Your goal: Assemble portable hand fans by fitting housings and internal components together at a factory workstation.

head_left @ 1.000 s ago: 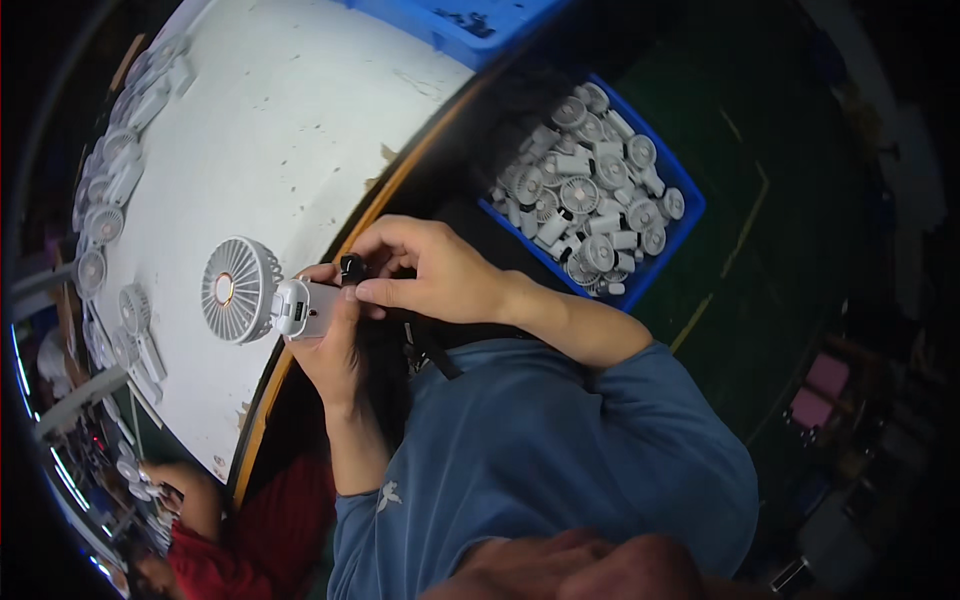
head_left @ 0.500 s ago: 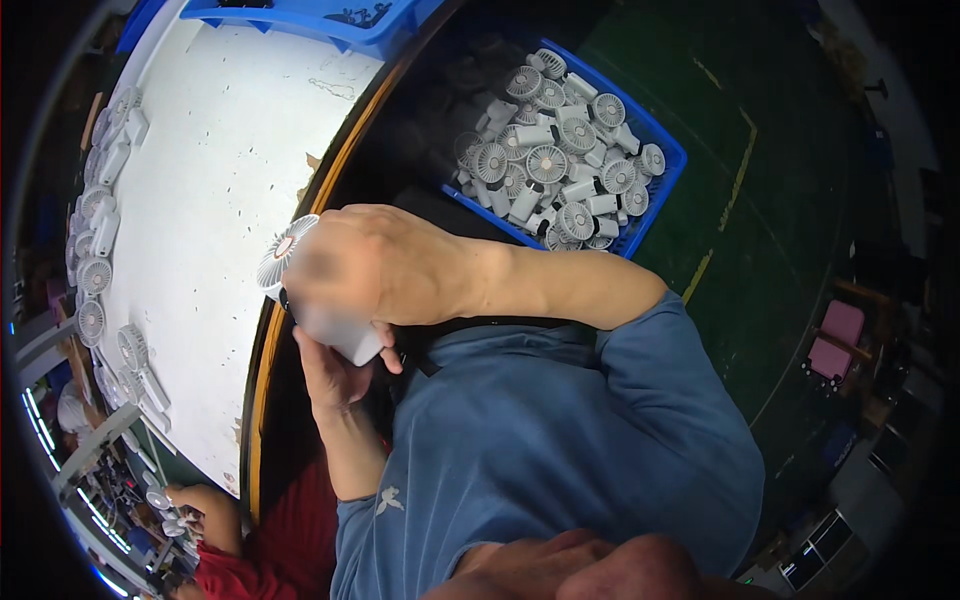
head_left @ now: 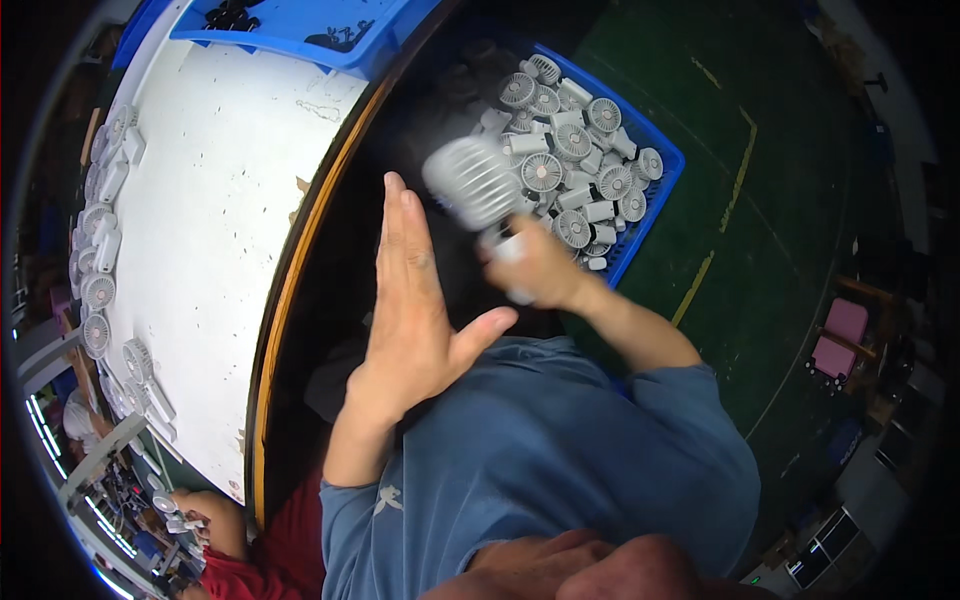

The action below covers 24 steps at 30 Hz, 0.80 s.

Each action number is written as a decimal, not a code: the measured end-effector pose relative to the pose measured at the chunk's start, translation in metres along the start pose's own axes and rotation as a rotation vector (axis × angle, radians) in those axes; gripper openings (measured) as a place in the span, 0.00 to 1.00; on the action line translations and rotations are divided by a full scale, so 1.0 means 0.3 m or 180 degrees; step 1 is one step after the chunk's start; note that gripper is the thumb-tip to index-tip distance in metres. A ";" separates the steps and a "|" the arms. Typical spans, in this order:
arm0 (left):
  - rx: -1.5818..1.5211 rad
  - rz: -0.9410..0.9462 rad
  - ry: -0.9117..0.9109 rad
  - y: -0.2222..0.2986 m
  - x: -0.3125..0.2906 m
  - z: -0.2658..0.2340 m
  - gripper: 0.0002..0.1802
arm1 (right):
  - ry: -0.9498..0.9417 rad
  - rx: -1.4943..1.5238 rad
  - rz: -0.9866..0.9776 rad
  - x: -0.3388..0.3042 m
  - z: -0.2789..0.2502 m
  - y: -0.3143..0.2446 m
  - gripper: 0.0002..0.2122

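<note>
A white handheld fan (head_left: 472,183), smeared by motion, is in my right hand (head_left: 540,265), whose fingers wrap round its handle. The fan's round head points away from me, just left of a blue crate (head_left: 655,210) heaped with similar white and grey fans (head_left: 575,140). My left hand (head_left: 410,310) is raised beside the table edge, fingers stretched out together and thumb spread apart. Nothing is in it.
On my left runs a white table (head_left: 230,180) with a yellow-brown edge. Several fans (head_left: 97,250) line its far side. A blue tray (head_left: 350,50) with small black parts stands at the top. A person in red (head_left: 265,560) sits nearby, handling fans.
Both hands were together near the table edge around the fan. My right hand has carried it right toward the crate; my left hand has let go and opened.
</note>
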State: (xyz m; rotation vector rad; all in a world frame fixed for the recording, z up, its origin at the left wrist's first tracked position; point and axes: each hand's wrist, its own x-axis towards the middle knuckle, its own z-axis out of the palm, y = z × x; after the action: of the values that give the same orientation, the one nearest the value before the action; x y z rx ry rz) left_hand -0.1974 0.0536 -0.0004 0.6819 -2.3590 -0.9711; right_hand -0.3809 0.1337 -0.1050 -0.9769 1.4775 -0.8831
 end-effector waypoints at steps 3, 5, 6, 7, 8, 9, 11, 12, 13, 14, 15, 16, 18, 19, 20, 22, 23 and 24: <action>0.0575 -0.0449 0.0155 -0.065 -0.037 -0.127 0.52 | 0.1601 -0.0843 0.0864 0.011 -0.365 0.326 0.17; 0.0758 -0.1033 0.0751 -0.143 -0.110 -0.227 0.44 | 0.1704 -0.1627 0.1559 -0.010 -0.675 0.705 0.16; 0.0953 -0.1335 0.1011 -0.179 -0.160 -0.296 0.40 | 0.1653 -0.2143 0.1342 -0.028 -0.754 0.715 0.15; 0.1260 -0.1480 0.1118 -0.227 -0.219 -0.368 0.37 | 0.1789 -0.2472 0.1483 -0.048 -0.819 0.750 0.17; 0.1796 -0.1634 0.1117 -0.271 -0.288 -0.452 0.36 | 0.1681 -0.2501 0.1423 -0.053 -0.878 0.757 0.18; 0.2056 -0.1667 0.1235 -0.323 -0.357 -0.523 0.35 | 0.1575 -0.2403 0.1512 -0.056 -0.922 0.773 0.20; 0.2630 -0.1959 0.1396 -0.379 -0.455 -0.638 0.33 | 0.1492 -0.2426 0.1522 -0.048 -0.977 0.810 0.22; 0.2832 -0.2031 0.1372 -0.397 -0.506 -0.696 0.34 | 0.1513 -0.2543 0.1433 -0.034 -0.988 0.843 0.23; 0.2988 -0.2208 0.1411 -0.409 -0.555 -0.734 0.34 | 0.1531 -0.2670 0.1332 -0.010 -1.001 0.876 0.24; 0.3127 -0.2346 0.1411 -0.433 -0.584 -0.776 0.35 | 0.1500 -0.2693 0.1454 0.003 -1.018 0.938 0.24; 0.3285 -0.2433 0.1376 -0.480 -0.636 -0.829 0.36 | 0.1480 -0.2730 0.1565 0.030 -1.045 1.007 0.23; 0.3456 -0.2536 0.1355 -0.530 -0.698 -0.878 0.37 | 0.1446 -0.2772 0.1654 0.053 -1.065 1.040 0.22; 0.3594 -0.2881 0.1332 -0.598 -0.811 -0.943 0.41 | 0.1766 -0.3130 0.2155 0.109 -1.030 0.980 0.21; 0.3535 -0.3033 0.1328 -0.649 -0.836 -0.975 0.42 | 0.2009 -0.3030 0.2291 0.118 -1.043 1.008 0.21; 0.3484 -0.3192 0.1333 -0.693 -0.862 -1.009 0.43 | 0.2245 -0.2928 0.2413 0.127 -1.046 1.031 0.21; 0.2921 -0.3571 0.1571 -0.743 -0.913 -1.022 0.47 | 0.2258 -0.2943 0.2563 0.135 -0.994 0.980 0.20; 0.2422 -0.3685 0.1782 -0.761 -0.920 -1.013 0.48 | 0.2280 -0.2978 0.2716 0.134 -0.977 0.968 0.19; 0.1903 -0.3784 0.1971 -0.776 -0.922 -1.006 0.48 | 0.2306 -0.3021 0.2882 0.123 -0.976 0.956 0.18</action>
State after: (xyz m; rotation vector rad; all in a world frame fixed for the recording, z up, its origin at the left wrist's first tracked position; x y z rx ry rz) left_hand 0.2536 -0.0710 -0.0543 2.3438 -1.5203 -0.2624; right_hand -0.7039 0.2125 -0.3474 -0.4522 2.7480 0.2447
